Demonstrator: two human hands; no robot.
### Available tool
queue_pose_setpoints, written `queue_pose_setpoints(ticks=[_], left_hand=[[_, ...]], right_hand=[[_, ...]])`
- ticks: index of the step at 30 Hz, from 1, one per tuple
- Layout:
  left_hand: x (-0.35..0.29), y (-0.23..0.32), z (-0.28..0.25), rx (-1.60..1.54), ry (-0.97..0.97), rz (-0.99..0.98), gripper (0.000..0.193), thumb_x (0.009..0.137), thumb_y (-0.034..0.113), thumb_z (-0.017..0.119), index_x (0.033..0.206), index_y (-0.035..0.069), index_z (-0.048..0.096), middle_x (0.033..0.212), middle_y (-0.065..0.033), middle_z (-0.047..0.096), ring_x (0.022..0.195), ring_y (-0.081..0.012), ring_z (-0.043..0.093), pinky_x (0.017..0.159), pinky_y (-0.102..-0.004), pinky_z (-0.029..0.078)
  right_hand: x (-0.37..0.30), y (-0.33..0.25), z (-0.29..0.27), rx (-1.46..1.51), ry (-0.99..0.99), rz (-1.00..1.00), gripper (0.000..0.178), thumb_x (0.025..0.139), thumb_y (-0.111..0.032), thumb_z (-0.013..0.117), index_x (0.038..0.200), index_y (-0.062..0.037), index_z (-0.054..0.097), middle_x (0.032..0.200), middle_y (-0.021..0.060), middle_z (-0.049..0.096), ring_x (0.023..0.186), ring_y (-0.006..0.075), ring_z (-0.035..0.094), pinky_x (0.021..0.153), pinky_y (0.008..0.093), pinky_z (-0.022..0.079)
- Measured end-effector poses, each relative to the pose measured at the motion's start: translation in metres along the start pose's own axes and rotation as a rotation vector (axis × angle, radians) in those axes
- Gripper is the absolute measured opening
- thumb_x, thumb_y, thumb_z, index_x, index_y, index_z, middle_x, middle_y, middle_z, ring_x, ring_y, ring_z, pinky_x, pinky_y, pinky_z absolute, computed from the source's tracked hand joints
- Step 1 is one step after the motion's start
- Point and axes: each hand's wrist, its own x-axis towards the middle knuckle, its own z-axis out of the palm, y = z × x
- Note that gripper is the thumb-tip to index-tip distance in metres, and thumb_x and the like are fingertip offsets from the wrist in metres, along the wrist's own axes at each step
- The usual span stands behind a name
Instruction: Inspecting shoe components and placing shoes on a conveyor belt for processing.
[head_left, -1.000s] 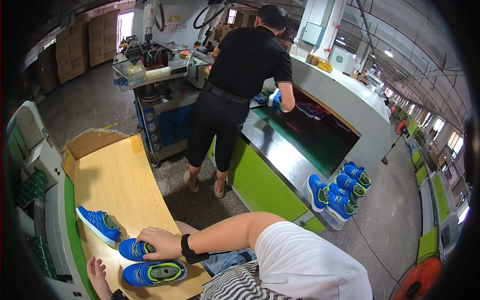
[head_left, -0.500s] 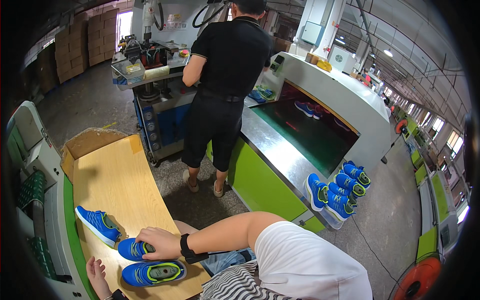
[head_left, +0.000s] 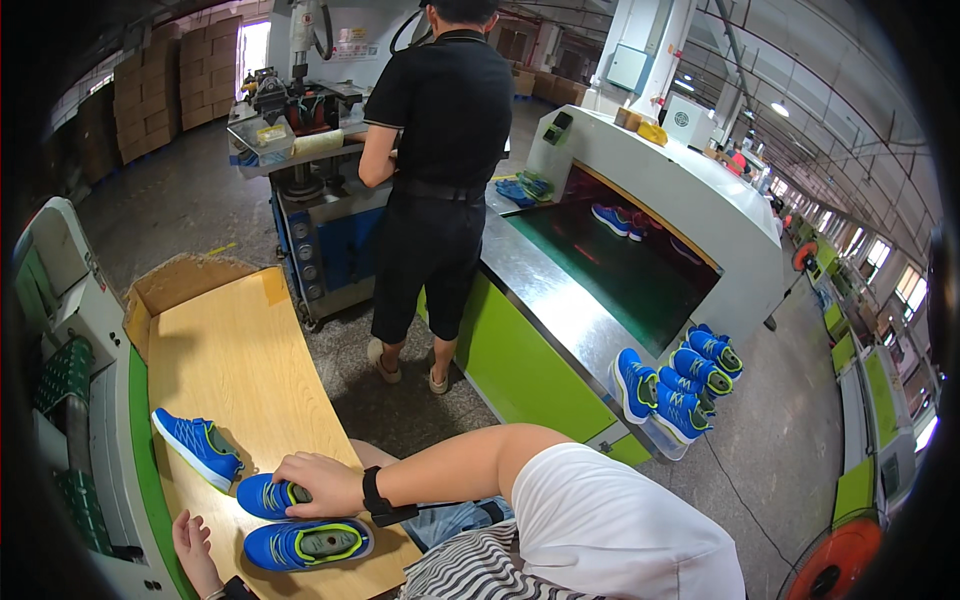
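My right hand (head_left: 318, 484) comes across from the right and grips a blue sneaker (head_left: 258, 496) at its collar, thumb and fingers over the opening. Right beside it lies a second blue sneaker (head_left: 275, 548) with lime trim and a grey form filling its opening. Farther left on the wood-patterned board (head_left: 235, 350), a third blue sneaker (head_left: 190, 445) rests with its white sole edge toward me. At the board's near left edge my left hand (head_left: 194, 548) is open, fingers loosely bent and holding nothing, apart from the shoes.
Ahead, a person in black (head_left: 440, 130) stands at a machine (head_left: 310, 200). Several blue sneakers (head_left: 680, 385) stand on the metal ledge of a conveyor oven (head_left: 640, 270) at right. A green-edged machine (head_left: 100, 380) borders the board at left; an orange fan (head_left: 835, 560) is at lower right.
The person in black has shifted slightly to the left, uncovering more of the shoes beside the oven. My hands and the sneakers on the board have barely moved.
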Motion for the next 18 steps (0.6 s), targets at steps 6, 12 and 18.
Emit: queue_pose_setpoints(ticks=[6,12,18], left_hand=[[-0.002,0.001,-0.001,0.014,0.004,0.005,0.045,0.101,0.039,0.057,0.136,0.011,0.054,0.115,-0.0028,0.065,0.093,-0.0124,0.060,0.078,-0.0268,0.044],[-0.009,0.009,0.006,0.010,0.035,-0.018,0.045,0.101,0.039,0.057,0.136,0.010,0.053,0.115,-0.0033,0.065,0.094,-0.0125,0.060,0.078,-0.0268,0.044],[-0.009,0.009,0.005,0.011,0.030,-0.015,0.045,0.101,0.039,0.057,0.136,0.010,0.053,0.114,-0.0030,0.065,0.093,-0.0121,0.059,0.078,-0.0265,0.043]], right_hand=[[0.000,-0.003,-0.001,0.001,0.001,0.007,0.046,0.082,-0.030,0.076,0.116,-0.0047,0.057,0.110,0.0143,0.058,0.109,0.0343,0.055,0.093,0.0429,0.045],[0.000,0.001,0.001,0.001,-0.001,0.005,0.046,0.083,-0.030,0.076,0.116,-0.0041,0.057,0.110,0.0143,0.058,0.108,0.0341,0.055,0.093,0.0426,0.045],[0.000,0.001,0.002,-0.002,0.006,0.001,0.046,0.083,-0.030,0.077,0.116,-0.0037,0.057,0.109,0.0142,0.058,0.107,0.0340,0.055,0.092,0.0424,0.045]])
